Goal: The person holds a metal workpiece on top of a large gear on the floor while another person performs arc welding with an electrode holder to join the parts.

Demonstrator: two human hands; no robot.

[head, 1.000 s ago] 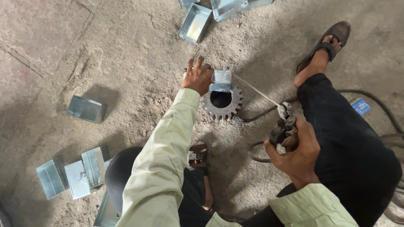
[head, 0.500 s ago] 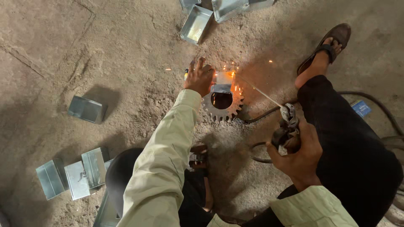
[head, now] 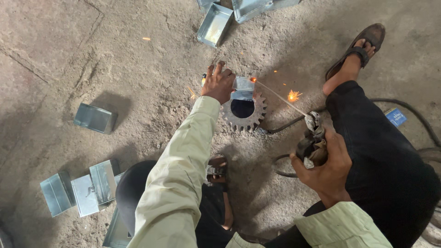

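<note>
Sparks (head: 294, 95) scatter at about two o'clock from the toothed gear (head: 243, 110), which lies flat on the rough concrete floor (head: 138, 59) and serves as a raised rest for the small metal box (head: 242, 87) sitting on its upper edge. The left hand (head: 218, 85) presses down on the left side of that box, fingers spread and curled over it, apparently to keep it from shifting; whether they pinch it or merely lean on it cannot be told. The right hand (head: 324, 165), at four o'clock from the gear, is closed tightly around the welding holder (head: 312, 138), whose thin rod (head: 280, 97) slants up toward ten o'clock so that its tip meets the box's right corner while the hand stays back from the sparks. A dark cable (head: 413, 115) trails off toward three o'clock. More folded metal boxes lie around: one (head: 94, 118) at nine o'clock, a cluster (head: 78, 190) at eight o'clock, others (head: 216, 23) at twelve o'clock. A sandalled foot (head: 356, 53) rests at one o'clock, braced clear of the work.
</note>
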